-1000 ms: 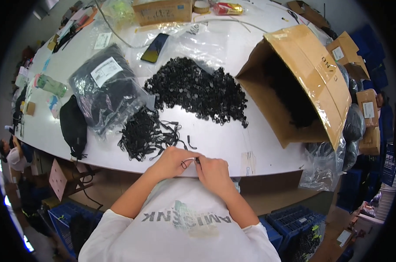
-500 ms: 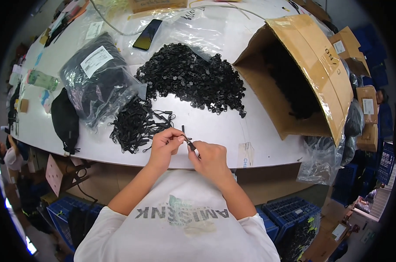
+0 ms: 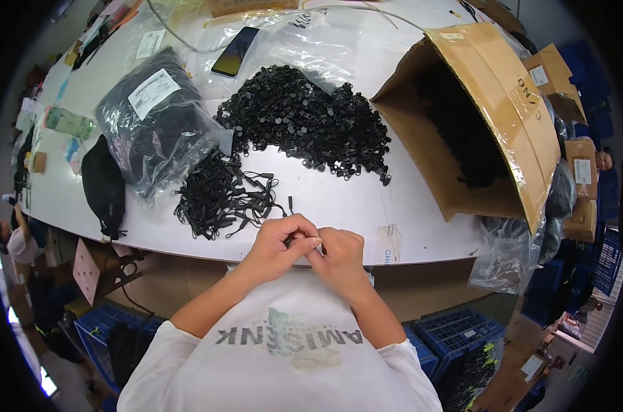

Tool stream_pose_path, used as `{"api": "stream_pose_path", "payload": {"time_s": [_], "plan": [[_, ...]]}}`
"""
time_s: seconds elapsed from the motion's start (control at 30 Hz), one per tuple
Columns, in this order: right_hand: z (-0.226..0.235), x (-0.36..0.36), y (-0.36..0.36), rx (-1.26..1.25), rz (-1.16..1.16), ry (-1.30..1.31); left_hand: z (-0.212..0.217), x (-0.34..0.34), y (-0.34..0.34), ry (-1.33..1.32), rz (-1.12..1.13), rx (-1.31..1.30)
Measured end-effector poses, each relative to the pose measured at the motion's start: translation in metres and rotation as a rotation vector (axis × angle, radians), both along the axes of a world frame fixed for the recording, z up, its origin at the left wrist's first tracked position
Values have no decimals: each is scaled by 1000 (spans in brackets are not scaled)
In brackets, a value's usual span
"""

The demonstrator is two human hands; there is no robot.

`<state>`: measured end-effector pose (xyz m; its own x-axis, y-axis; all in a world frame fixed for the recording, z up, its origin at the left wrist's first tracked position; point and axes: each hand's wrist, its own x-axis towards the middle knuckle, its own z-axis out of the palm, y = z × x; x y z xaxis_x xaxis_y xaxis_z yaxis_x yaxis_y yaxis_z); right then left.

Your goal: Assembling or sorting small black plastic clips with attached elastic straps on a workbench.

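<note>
While the left hand (image 3: 277,248) and the right hand (image 3: 341,257) are together at the near edge of the white table (image 3: 421,230), their fingertips meet. The fingers cover the place between them, so I cannot tell what they are clamped on, nor which way it points. Just beyond the left hand, 1 loose black cord piece (image 3: 290,204) lies on the table; its long axis runs away from the person, toward the far side. To its left is a heap of black cord loops (image 3: 215,196), pointing in many directions. Farther away spreads a bigger pile of small black parts (image 3: 304,120); at right, a carton (image 3: 497,79) opens toward the near left.
</note>
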<state>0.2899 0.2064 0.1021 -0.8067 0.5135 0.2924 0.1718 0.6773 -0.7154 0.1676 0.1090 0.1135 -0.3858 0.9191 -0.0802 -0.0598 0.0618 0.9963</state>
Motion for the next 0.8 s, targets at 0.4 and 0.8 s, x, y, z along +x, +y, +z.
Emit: {"api": "stream_pose_path", "payload": {"time_s": [0.4,0.8], "plan": [[-12,12,-1,-853,106,-27,-6,-11,9,633,-122,375],[-8,15,-3,-785,-116,-15,-38,-20,22,923,41,445]]}}
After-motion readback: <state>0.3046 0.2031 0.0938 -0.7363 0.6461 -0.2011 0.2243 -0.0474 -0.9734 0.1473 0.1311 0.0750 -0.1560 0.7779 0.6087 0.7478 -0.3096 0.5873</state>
